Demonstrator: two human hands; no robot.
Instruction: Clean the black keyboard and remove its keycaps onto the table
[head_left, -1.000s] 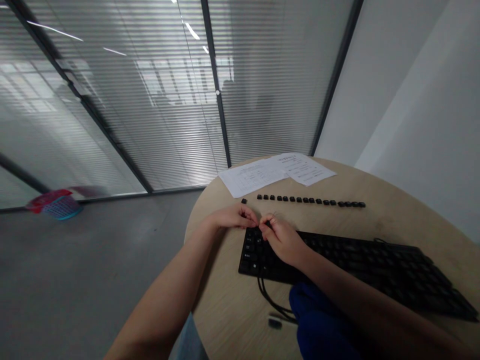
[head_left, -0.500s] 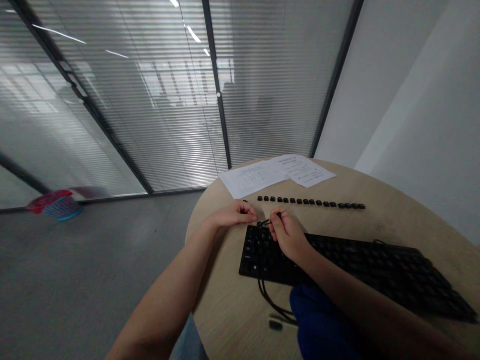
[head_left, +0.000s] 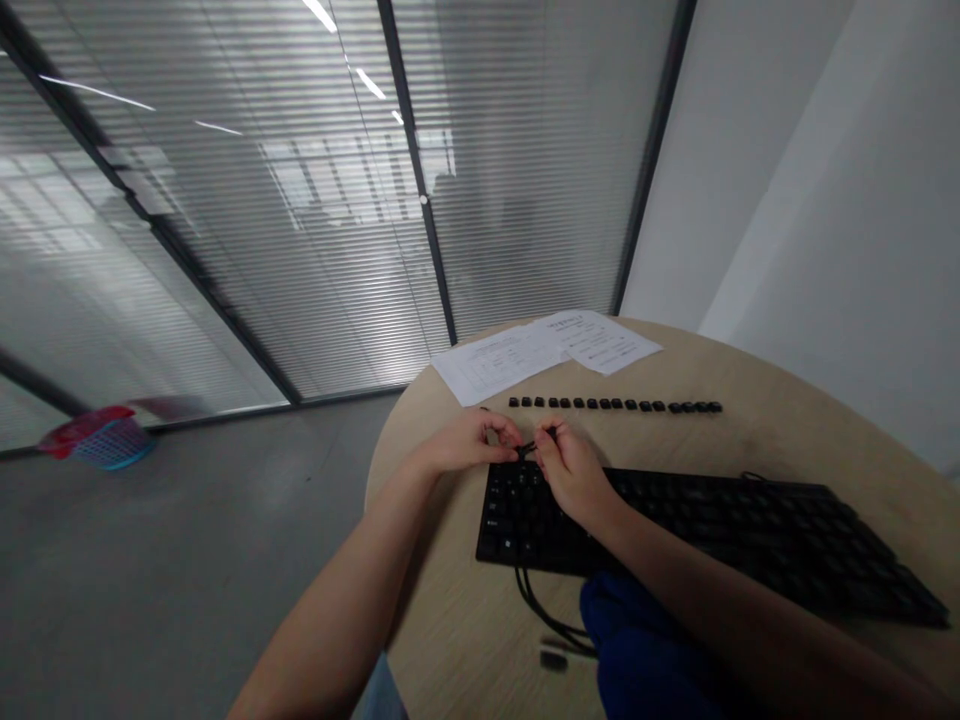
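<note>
My right hand (head_left: pixel 574 465) is closed on a dark keycap puller (head_left: pixel 529 446), whose thin wires point left. At their tip, the thumb and fingers of my left hand (head_left: pixel 476 440) pinch a small black keycap (head_left: pixel 520 454). Both hands are over the upper left corner of a black keyboard (head_left: pixel 675 510), and my right forearm crosses above its keys. Beyond the hands, a row of several black keycaps (head_left: pixel 589 404) lies on the table.
Two printed sheets (head_left: pixel 502 365) lie at the back of the round wooden table (head_left: pixel 750 400). A black cable (head_left: pixel 536 605) and a small dark block (head_left: pixel 553 661) are near the front edge. A basket (head_left: pixel 112 445) stands on the floor at left, by the glass wall.
My left fingers have come in to the puller's tip and now pinch the keycap there. My right hand has shifted slightly left. The whole view has tilted a little.
</note>
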